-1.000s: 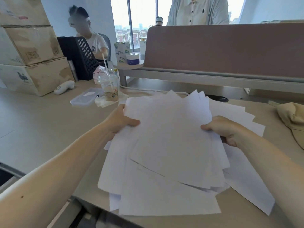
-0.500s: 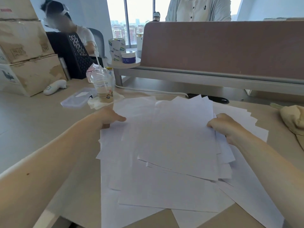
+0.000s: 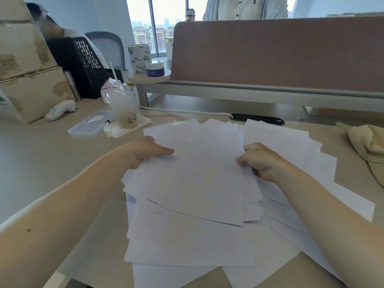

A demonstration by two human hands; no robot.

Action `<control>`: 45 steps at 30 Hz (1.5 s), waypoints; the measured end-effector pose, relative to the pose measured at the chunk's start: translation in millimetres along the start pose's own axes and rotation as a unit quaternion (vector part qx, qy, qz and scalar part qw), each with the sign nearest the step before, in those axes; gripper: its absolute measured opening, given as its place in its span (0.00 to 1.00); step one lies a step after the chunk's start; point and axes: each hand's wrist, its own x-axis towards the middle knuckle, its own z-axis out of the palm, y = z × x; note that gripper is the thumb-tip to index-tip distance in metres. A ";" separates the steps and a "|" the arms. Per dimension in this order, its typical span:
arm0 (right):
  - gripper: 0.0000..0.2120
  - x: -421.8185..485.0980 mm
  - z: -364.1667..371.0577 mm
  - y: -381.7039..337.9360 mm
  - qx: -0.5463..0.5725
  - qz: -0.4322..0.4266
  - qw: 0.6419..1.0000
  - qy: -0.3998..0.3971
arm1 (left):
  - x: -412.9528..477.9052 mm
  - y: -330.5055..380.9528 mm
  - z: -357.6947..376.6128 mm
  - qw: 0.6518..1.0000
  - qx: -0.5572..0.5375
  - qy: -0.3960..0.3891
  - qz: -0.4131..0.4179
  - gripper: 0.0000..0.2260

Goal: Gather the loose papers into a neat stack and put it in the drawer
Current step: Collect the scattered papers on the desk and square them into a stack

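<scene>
1. A beige desk (image 3: 52, 163) runs below a brown partition (image 3: 270, 53). We see the papers (image 3: 197, 183) fanned loosely across the middle of the desk, between the two hands.
2. The left hand (image 3: 145, 153) pinches the left edge of the upper sheets, with the thumb laid flat on top and the fingers tucked underneath.
3. The right hand (image 3: 261, 161) grips the right edge of the same sheets with its fingers curled round it. More sheets lie spread under and beyond this hand.
4. Corners stick out on every side of the pile, and the nearest sheets reach the desk's near edge.
5. Beyond the left hand stand a plastic cup (image 3: 124, 104) and a clear plastic tray (image 3: 89, 125). Well to the right of the right hand lies a tan cap (image 3: 369, 146). We find bare desk to the left of the left hand.
6. Both forearms reach forward from the lower corners and converge on the pile.
</scene>
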 end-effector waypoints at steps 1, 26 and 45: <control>0.13 -1.2 6.0 -0.3 -0.010 -0.008 1.000 -0.012 | -4.3 0.6 6.7 1.000 -0.006 -0.025 0.003 0.29; 0.30 0.3 -49.9 19.3 -0.225 -0.073 0.955 0.179 | -1.6 -39.7 -11.2 0.990 -0.126 0.011 0.066 0.10; 0.11 22.6 -57.6 21.1 0.054 0.021 0.996 0.062 | -2.1 -32.0 8.8 0.982 -0.164 -0.049 0.086 0.13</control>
